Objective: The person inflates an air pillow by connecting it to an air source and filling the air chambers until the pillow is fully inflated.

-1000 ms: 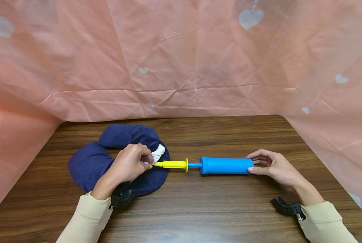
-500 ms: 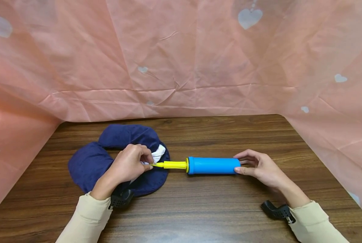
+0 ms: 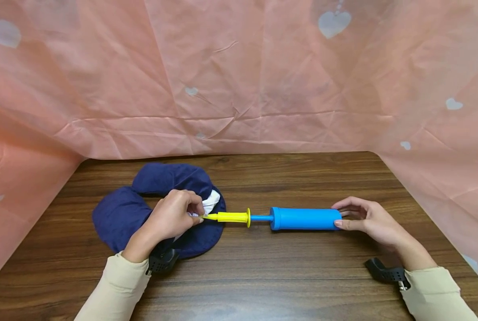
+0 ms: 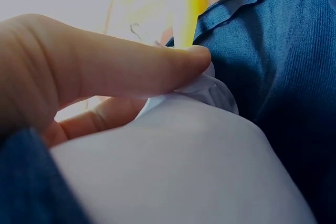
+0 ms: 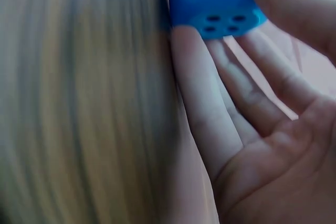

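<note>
Right hand [image 3: 371, 220]: near the right desk edge, fingers and thumb clasped round the far end of the blue pump barrel [image 3: 304, 218].
Left hand [image 3: 170, 218]: fingers curled, pinching the white valve [image 3: 210, 203] of the pillow against the yellow nozzle [image 3: 228, 217].
Pump: lying flat on the wooden desk [image 3: 263, 267], barrel drawn back from the nozzle so a thin blue rod [image 3: 260, 218] shows between them.
Navy pillow [image 3: 120, 214]: limp, U-shaped, on the desk at left, partly under the left hand.
Backdrop: pink sheet [image 3: 239, 76] with pale hearts, behind and at both sides.

Left hand [image 3: 173, 217] curled, fingertips pinched together, right hand [image 3: 373, 221] extended, fingers nearly straight, both forearms laid forward, sleeved.
</note>
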